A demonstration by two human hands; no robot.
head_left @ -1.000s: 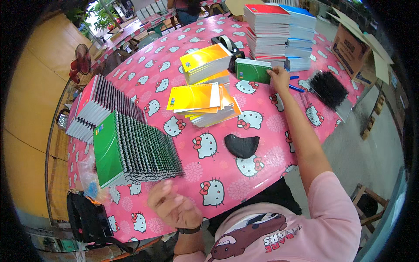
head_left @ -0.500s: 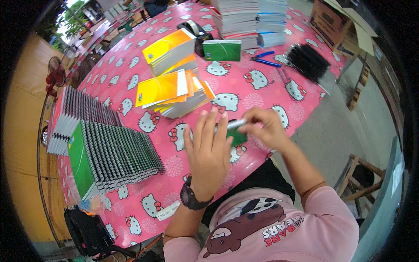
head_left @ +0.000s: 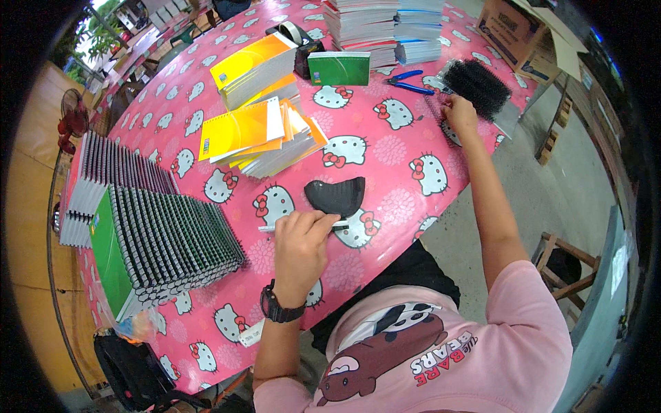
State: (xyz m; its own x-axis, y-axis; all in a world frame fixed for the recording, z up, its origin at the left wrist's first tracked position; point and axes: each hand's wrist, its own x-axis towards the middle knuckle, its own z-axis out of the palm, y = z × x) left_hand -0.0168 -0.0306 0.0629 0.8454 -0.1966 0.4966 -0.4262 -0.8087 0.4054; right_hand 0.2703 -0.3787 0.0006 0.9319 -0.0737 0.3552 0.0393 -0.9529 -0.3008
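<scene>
"So, where are the black coils (head_left: 481, 88)?"

"Upper right of the frame, just beside the right hand (head_left: 461, 114), arm stretched out; whether its grip holds one, I can't tell."

"And the left hand (head_left: 300, 242)?"

"Frame centre, knuckles up, grip narrowed around the thin pad (head_left: 267, 228), whose long axis runs left to right above the bench (head_left: 392, 148)."

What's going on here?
Someone's left hand holds a booklet, seen edge-on, beside a curved black piece. The right hand is at the edge of a pile of black spiral coils. Coil-bound green notebooks are stacked on the left; yellow booklets with no coils showing sit beyond, to the right.
</scene>
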